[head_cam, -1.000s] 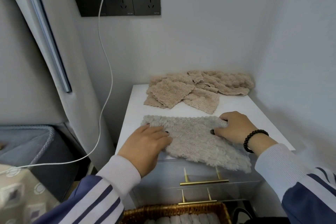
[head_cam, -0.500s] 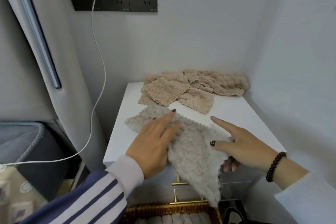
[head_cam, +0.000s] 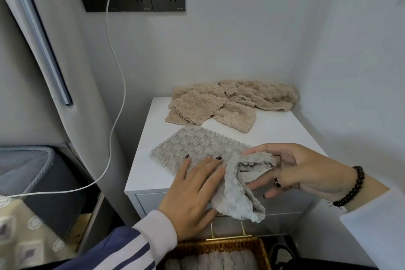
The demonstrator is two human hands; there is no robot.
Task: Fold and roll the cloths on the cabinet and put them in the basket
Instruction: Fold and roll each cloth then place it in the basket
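White cabinet (head_cam: 274, 131) top, bearing a beige cloth pile (head_cam: 230, 103) at the back and a grey cloth (head_cam: 197, 149) in front. Left hand (head_cam: 192, 193) presses flat, fingers straight; right hand (head_cam: 302, 169) pinches the lifted cloth end. Wicker basket (head_cam: 219, 245) below.

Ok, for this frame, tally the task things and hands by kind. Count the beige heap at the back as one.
Grey cloth: 1
Beige cloth heap: 1
Cabinet: 1
Basket: 1
Hands: 2 (left hand, right hand)
Total: 6
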